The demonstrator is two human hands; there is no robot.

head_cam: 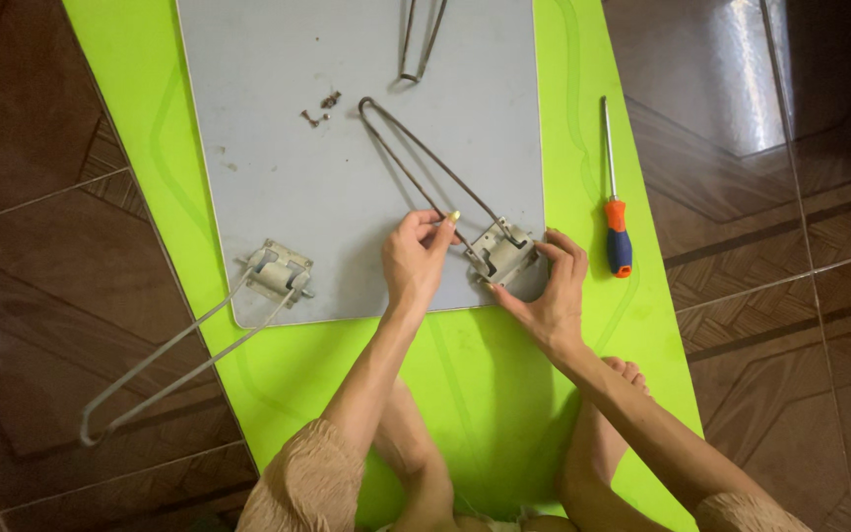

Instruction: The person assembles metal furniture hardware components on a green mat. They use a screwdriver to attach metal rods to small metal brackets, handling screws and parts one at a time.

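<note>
Here both the left hand [414, 258] and right hand [554, 291] pinch the metal bracket [500, 251] (fingertips partly hide it).

One head camera here, looking straight down from above. It sits close over the grey board [347, 148] and green mat [485, 384].

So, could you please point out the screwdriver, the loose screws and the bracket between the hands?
screwdriver [620, 236]: head view, orange and blue handle.
loose screws [320, 108]: head view, on the rusty cluster.
bracket [501, 252]: head view, metal plate.
</note>
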